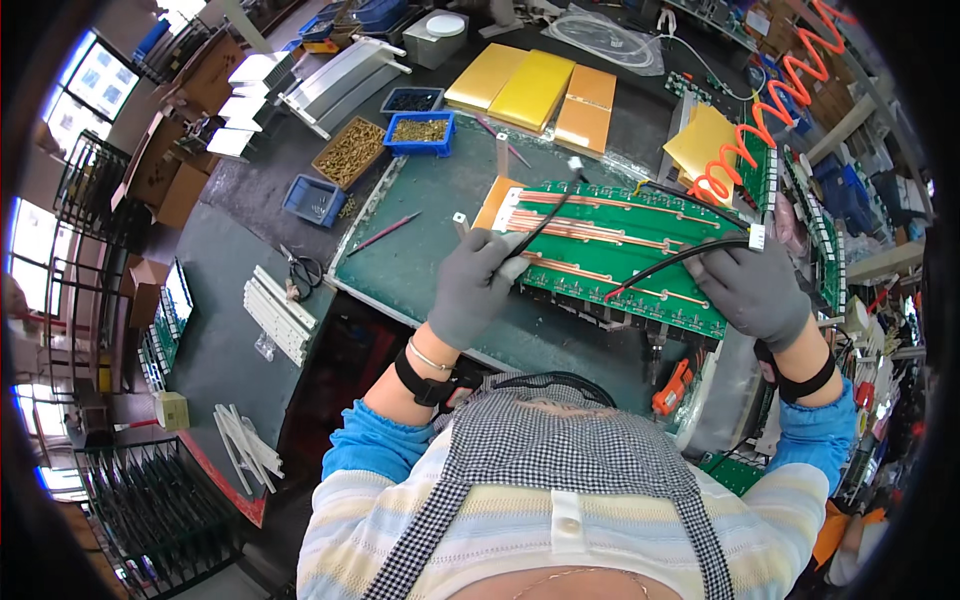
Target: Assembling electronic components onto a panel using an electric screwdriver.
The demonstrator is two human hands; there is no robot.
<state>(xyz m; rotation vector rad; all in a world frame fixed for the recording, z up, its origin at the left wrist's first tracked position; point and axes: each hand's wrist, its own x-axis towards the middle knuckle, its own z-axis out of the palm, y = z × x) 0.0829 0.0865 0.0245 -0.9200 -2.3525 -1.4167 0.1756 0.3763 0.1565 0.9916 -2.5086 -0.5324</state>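
A long green circuit board (590, 262) with copper-coloured strips lies in front of me, slightly raised at my side. My left hand (472, 287), in a grey glove, is closed at the board's left end. Its thumb and fingers pinch a thin black cable (545, 222) whose white plug points up and away. At the board's right end my right hand (752, 290), also gloved, has its fingers bent round a thicker black cable (665, 262). That cable ends in a white connector (757, 237) above the hand; its red-tipped end rests over the board.
An orange-red power screwdriver (672, 387) lies near me, right of centre. Yellow flat boxes (532, 90) stand beyond the board. Screw bins (420, 133) sit at far left, with a pencil-like tool (384, 233) and scissors (300, 268). An orange coiled hose (775, 110) hangs at right.
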